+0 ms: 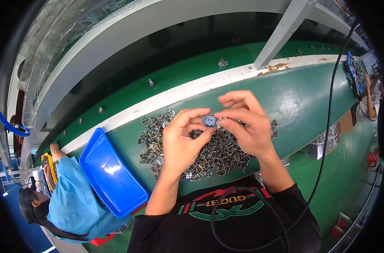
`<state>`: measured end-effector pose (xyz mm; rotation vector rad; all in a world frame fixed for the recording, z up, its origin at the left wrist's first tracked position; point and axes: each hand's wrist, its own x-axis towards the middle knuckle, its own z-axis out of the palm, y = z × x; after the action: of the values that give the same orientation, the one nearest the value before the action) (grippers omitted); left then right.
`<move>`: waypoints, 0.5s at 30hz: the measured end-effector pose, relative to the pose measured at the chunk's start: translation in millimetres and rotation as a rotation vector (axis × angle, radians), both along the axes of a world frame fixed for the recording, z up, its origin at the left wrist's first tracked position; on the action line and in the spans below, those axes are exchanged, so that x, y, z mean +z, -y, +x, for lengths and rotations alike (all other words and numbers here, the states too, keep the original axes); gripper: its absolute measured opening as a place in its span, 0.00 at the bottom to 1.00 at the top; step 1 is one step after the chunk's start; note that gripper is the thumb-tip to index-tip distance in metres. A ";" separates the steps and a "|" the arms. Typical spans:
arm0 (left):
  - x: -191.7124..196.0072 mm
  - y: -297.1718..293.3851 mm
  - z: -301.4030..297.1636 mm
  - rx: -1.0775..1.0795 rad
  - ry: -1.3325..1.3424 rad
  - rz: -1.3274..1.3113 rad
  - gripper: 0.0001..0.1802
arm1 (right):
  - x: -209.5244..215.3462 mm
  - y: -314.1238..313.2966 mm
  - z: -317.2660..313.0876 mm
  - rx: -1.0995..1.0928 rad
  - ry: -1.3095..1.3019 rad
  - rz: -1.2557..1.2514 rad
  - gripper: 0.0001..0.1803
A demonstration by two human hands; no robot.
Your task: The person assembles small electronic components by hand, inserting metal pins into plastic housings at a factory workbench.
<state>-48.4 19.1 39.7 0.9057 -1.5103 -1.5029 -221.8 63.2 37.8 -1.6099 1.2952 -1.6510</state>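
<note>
Between the thumb and index finger of my left hand (181,137) is a small round grey plastic part (209,121) with two dark holes in its face, like a socket insert. My right hand (249,126) meets it from the other side. Its thumb and index finger pinch at the part's right edge, where a bit of shiny metal shows; whether they grip the part or a separate small piece is hard to make out. Below both hands spreads a large heap of small metal pieces with prongs (219,158), lying on the green table (293,101).
An open blue plastic bin (116,173) stands left of the heap. Past the table's white edge strip (175,90), single small parts (222,63) lie spaced along a green belt-like surface. A black cable (330,114) hangs at my right. Co-workers sit at left (76,196) and far right (369,107).
</note>
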 end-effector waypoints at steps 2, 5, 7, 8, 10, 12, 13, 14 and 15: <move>-0.4 -2.6 -1.9 0.014 -0.019 0.032 0.22 | 9.9 2.2 5.4 -0.072 -0.208 -0.039 0.11; -1.0 -5.2 -6.3 0.036 -0.020 0.054 0.21 | -0.2 4.7 11.8 -0.099 -0.203 -0.123 0.11; -0.9 -7.5 -6.9 0.047 -0.007 0.047 0.21 | -0.9 3.4 14.4 -0.103 -0.198 -0.135 0.11; -1.4 -8.2 -7.1 0.044 -0.006 0.053 0.21 | -1.4 2.8 15.3 -0.115 -0.190 -0.149 0.11; -1.0 -8.9 -6.3 0.050 -0.009 0.059 0.21 | -5.6 3.0 18.4 -0.105 -0.154 -0.141 0.11; -0.6 -9.5 -6.1 0.033 -0.065 0.102 0.21 | -9.3 3.9 19.8 -0.096 -0.120 -0.133 0.11; -0.4 -9.4 -5.3 0.040 -0.069 0.104 0.21 | -10.4 4.4 20.0 -0.073 -0.105 -0.115 0.11; -0.4 -9.4 -3.7 0.026 -0.101 0.144 0.21 | -11.5 4.6 20.3 -0.050 -0.090 -0.095 0.11; -1.1 -8.2 -3.5 0.006 -0.133 0.186 0.20 | -13.5 5.0 19.1 -0.049 -0.094 -0.092 0.11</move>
<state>-51.9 27.3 38.6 0.8957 -1.2879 -1.6860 -202.7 58.2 24.3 -1.7420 1.3318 -1.7047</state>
